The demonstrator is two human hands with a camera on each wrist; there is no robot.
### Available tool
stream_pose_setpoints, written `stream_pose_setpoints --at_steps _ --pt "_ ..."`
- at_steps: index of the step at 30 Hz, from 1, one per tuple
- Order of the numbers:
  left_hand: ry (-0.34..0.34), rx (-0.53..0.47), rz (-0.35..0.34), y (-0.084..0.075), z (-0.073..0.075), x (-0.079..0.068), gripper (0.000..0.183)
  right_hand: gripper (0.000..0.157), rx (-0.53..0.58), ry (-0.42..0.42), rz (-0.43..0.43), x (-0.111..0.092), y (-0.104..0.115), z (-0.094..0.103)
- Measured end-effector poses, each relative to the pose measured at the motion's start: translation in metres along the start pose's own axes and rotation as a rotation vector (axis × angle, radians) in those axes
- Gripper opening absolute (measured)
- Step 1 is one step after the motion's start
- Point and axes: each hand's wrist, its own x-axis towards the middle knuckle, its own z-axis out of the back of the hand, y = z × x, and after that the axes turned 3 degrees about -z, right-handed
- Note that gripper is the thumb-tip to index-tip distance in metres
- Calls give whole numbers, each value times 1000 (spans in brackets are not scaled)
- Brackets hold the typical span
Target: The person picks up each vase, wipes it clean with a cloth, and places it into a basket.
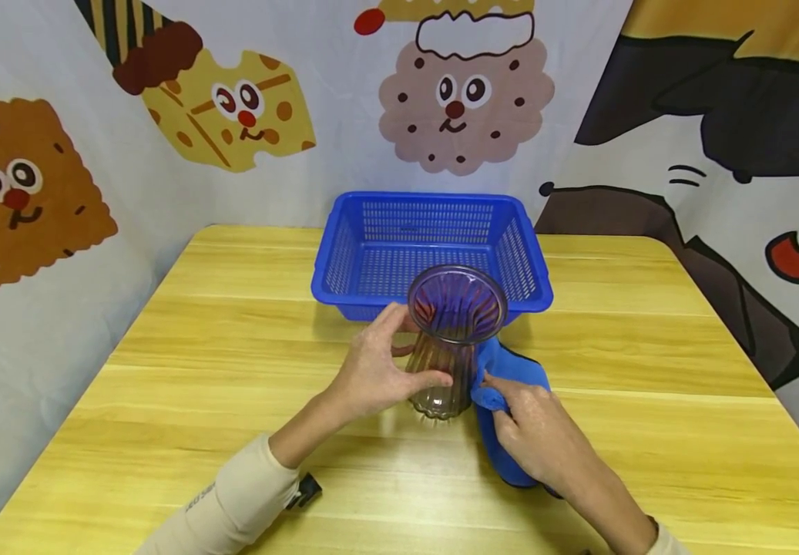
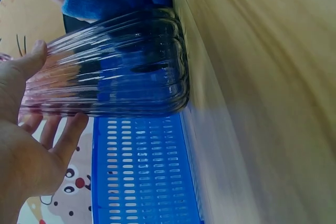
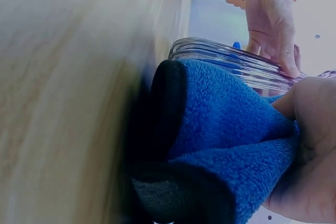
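Note:
A ribbed, purple-tinted glass vase (image 1: 444, 362) with a flared rim stands near the middle of the table. Thumb and fingers of my left hand (image 1: 378, 362) wrap its left side below the rim, and the left wrist view shows them on either side of the ribbed glass (image 2: 126, 66). My right hand (image 1: 545, 432) grips a blue cloth (image 1: 510, 455) with a dark edging, bunched against the vase's right side. In the right wrist view the fuzzy cloth (image 3: 226, 108) hides part of the glass, and the fingertips are buried in its folds.
Behind the vase, a blue plastic basket (image 1: 337, 254) with slotted walls sits at the back of the wooden table (image 1: 233, 308). A curtain (image 1: 344, 116) printed with cartoon figures hangs behind the table. A black strap end (image 1: 305, 491) juts from the left sleeve.

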Motion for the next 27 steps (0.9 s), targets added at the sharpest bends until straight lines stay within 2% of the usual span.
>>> stream_pose_setpoints --at_steps 6,17,22,24,27 --pt "-22 61 3 -2 -1 -1 84 45 27 42 -13 0 -5 -1" --pt "-60 153 -36 -4 -2 -2 83 45 52 79 -19 1 -9 -1" --pt "-42 179 -20 -2 -3 -1 87 42 98 99 -43 3 -11 8" --pt "-23 149 4 -1 -3 -2 92 42 142 77 -67 2 -11 16" --pt "7 52 25 1 -1 -4 104 41 231 -7 -90 0 -6 30"
